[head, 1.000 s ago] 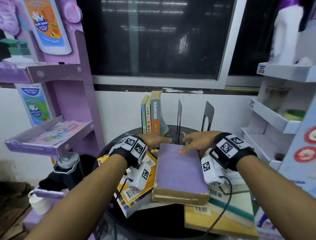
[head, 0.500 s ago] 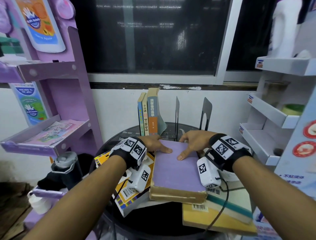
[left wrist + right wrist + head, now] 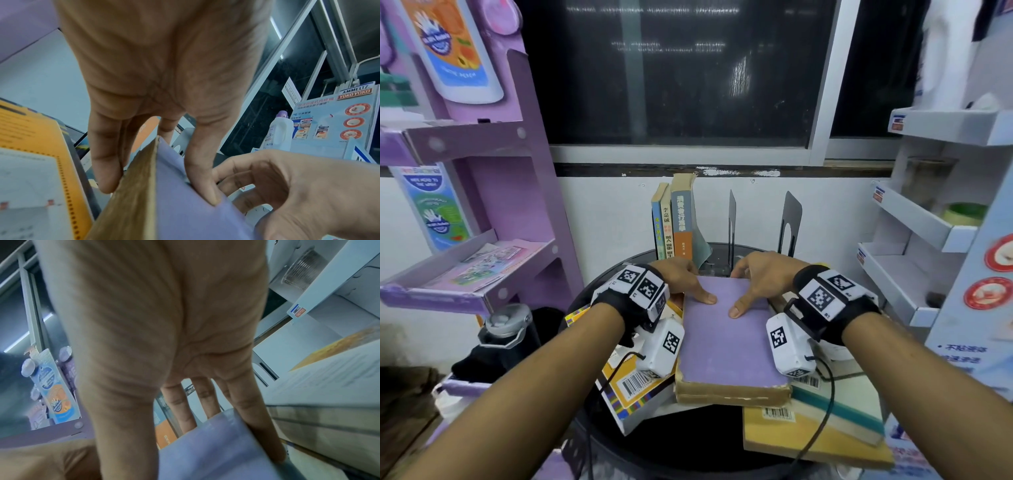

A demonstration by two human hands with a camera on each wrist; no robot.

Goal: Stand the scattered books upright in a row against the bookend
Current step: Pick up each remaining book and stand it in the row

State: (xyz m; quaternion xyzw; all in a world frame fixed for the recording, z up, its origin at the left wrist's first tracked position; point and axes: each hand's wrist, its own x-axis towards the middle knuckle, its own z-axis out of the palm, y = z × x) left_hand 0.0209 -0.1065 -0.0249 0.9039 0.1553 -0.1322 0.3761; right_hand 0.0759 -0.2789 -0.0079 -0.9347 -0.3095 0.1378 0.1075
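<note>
Hands [image 3: 722, 284] grip purple book [image 3: 726, 346] atop scattered books [image 3: 822, 431].

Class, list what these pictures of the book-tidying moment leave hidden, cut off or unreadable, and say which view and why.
- Purple book: head view shows a blank cover; no title or spine.
- Its far edge: covered by the left hand and right hand.
- Yellow book: head view, mostly buried under the stack.
- Right fingers: right wrist view too blurred to judge their grip.
</note>
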